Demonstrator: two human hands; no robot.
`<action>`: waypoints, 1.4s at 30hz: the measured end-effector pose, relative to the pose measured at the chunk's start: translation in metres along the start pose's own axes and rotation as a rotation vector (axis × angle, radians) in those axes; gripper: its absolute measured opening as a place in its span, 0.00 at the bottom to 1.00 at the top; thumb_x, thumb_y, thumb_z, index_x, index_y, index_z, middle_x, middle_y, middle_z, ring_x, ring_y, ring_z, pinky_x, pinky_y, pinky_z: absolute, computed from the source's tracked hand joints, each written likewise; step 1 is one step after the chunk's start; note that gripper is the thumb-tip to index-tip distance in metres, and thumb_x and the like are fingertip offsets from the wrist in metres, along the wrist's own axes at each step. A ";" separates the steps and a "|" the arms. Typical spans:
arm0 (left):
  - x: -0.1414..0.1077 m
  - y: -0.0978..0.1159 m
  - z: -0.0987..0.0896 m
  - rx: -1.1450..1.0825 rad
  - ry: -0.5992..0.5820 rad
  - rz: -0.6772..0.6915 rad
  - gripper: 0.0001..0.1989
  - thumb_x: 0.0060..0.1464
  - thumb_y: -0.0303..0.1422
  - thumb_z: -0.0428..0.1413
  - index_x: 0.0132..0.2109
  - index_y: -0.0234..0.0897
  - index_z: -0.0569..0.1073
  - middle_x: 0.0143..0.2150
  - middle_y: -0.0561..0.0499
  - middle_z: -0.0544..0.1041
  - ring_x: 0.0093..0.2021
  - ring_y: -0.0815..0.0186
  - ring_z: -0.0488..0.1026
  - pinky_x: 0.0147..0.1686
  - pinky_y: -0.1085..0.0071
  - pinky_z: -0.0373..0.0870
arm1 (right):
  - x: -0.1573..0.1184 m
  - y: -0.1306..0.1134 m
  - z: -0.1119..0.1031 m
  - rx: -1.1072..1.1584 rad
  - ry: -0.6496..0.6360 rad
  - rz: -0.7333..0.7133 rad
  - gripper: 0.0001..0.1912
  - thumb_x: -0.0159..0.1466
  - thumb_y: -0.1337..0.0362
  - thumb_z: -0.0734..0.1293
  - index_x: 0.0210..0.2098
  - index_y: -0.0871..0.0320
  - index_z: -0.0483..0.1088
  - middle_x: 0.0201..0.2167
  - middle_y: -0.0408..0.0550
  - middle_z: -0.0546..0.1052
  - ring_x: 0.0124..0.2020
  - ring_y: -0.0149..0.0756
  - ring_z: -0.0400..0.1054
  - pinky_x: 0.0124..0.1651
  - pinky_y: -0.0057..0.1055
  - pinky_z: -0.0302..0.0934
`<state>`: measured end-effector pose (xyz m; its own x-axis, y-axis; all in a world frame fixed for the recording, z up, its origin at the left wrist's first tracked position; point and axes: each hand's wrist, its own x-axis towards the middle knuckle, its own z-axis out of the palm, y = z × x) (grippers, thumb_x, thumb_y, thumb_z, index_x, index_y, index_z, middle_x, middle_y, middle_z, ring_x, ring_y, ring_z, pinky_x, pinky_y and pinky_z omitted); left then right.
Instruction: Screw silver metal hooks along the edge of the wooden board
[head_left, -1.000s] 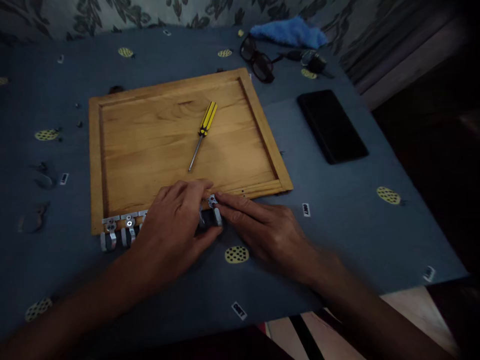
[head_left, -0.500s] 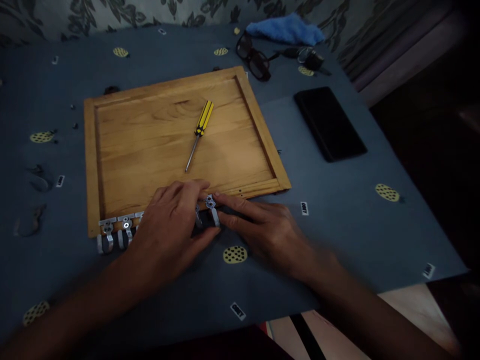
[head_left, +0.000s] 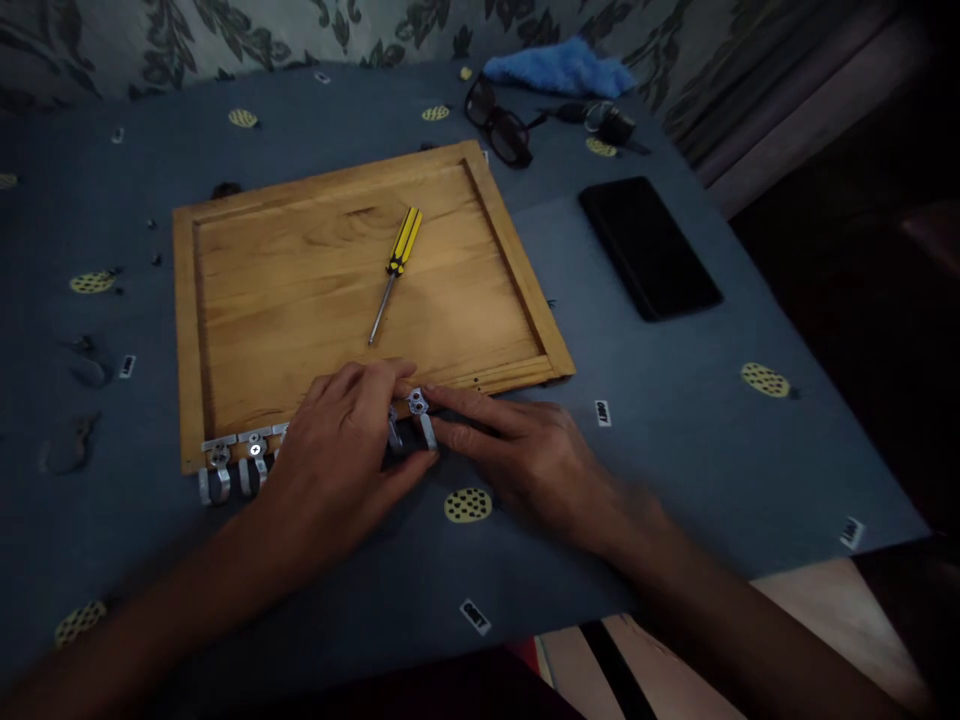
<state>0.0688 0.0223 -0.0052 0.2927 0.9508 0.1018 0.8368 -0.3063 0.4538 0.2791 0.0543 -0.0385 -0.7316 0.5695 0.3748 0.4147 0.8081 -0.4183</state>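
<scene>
A metal hook rail point(head_left: 219, 452) lies along the near edge of a framed wooden board point(head_left: 330, 265), its hooks pointing toward me over the edge. My left hand point(head_left: 341, 430) is closed over the middle of the rail, its fingers on the wood and its thumb low beside the end hooks. My right hand point(head_left: 536, 450) grips the rail's right end, index finger at the top of the last hook point(head_left: 417, 402) and another finger just below. Its thumb is hidden. Inside the frame rests a yellow-and-black screwdriver point(head_left: 403, 242), its tip toward me.
Dark loose hooks point(head_left: 71, 445) and small dark bits point(head_left: 156, 259) lie left of the board. On the right is a black phone-like slab point(head_left: 651, 248). Sunglasses point(head_left: 499, 125), a wristwatch point(head_left: 607, 122) and a blue cloth point(head_left: 559, 68) are at the back.
The view has shifted slightly. Both hands keep their places on the rail, and the screwdriver and board have not moved.
</scene>
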 end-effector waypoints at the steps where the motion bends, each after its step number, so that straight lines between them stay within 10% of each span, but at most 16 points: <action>1: 0.000 0.000 0.000 0.000 0.003 0.001 0.26 0.52 0.31 0.62 0.56 0.39 0.62 0.50 0.44 0.78 0.52 0.51 0.75 0.50 0.51 0.74 | 0.000 0.000 0.000 -0.006 -0.007 0.008 0.16 0.68 0.77 0.60 0.49 0.61 0.77 0.60 0.54 0.75 0.52 0.41 0.78 0.49 0.34 0.77; 42: -0.011 -0.003 -0.009 -0.055 -0.068 -0.081 0.32 0.56 0.29 0.59 0.65 0.43 0.57 0.57 0.44 0.74 0.60 0.52 0.71 0.58 0.50 0.71 | 0.004 0.000 -0.005 0.042 -0.080 0.045 0.22 0.65 0.79 0.63 0.54 0.56 0.76 0.61 0.50 0.76 0.50 0.39 0.79 0.45 0.32 0.77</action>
<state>0.0591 0.0135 0.0000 0.2574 0.9663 0.0039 0.8329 -0.2239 0.5061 0.2785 0.0571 -0.0325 -0.7545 0.5897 0.2883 0.4261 0.7741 -0.4683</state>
